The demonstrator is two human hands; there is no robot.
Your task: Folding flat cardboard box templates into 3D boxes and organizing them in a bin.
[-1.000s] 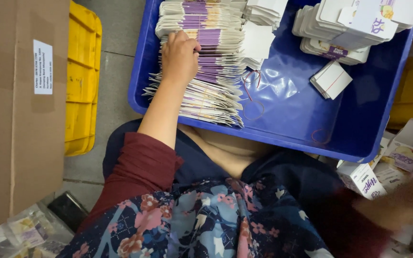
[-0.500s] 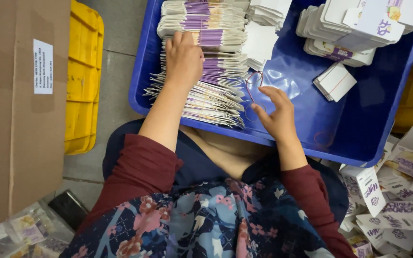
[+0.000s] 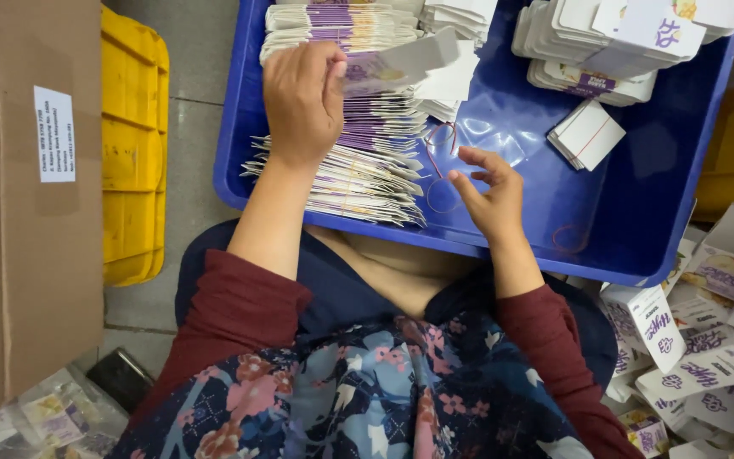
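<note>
Fingers of the left hand [image 3: 303,102] pinch a light, bendy flat carton [image 3: 401,64] by its edge, upper centre, while the right hand [image 3: 490,191] hovers open.

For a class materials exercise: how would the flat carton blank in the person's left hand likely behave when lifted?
The flat carton blank probably feels light and fairly stiff: it juts out past the left hand without drooping. Being thin card, it might bend if squeezed. It seems unlikely to roll.
</note>
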